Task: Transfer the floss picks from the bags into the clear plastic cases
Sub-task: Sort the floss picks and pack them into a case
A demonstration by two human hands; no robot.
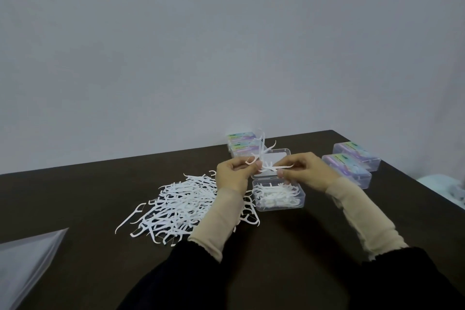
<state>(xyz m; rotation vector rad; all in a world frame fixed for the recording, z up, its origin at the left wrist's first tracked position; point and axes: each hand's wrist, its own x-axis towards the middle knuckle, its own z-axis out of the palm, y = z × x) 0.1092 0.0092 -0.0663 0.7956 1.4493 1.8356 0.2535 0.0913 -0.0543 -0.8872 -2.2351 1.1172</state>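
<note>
A loose pile of white floss picks [181, 206] lies on the dark table, left of centre. Just right of it stands an open clear plastic case [299, 190] with several picks inside; its lid [281, 156] is flipped back behind it. My left hand [232, 175] pinches a small bunch of floss picks [263, 153] that stick upward above the case. My right hand [305, 168] pinches a single floss pick [283, 167] lying sideways, its tip meeting the bunch. Both hands hover over the lid.
Two closed labelled cases [241, 145] are stacked at the back by the wall. Two more closed cases [352, 166] sit at the right. An empty clear bag [25, 264] lies at the front left corner. The table's right edge [407, 181] runs diagonally.
</note>
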